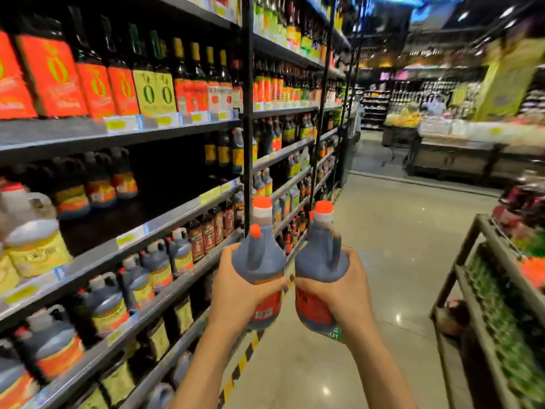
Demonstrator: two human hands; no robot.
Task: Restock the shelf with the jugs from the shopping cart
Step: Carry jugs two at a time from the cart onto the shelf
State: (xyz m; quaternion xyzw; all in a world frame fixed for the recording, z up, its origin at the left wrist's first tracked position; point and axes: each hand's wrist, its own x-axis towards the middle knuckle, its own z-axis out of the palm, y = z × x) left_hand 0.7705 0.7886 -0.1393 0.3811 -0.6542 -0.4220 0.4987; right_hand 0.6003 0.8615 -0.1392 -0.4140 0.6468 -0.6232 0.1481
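I hold two dark jugs with orange caps upright, side by side, in front of me over the aisle floor. My left hand (236, 293) grips the left jug (258, 261) round its lower body. My right hand (339, 290) grips the right jug (320, 258) the same way. Both jugs carry red labels. The shelf (165, 222) runs along the left, and its middle level has a dark gap beside a few similar jugs (97, 181). No shopping cart shows in this view.
Lower shelf levels hold several dark jugs and bottles (153, 267). A metal rack (483, 290) with green goods stands at the right. A black shelf post (247, 113) rises just beyond the jugs. The tiled aisle floor (398, 231) runs ahead toward produce stands.
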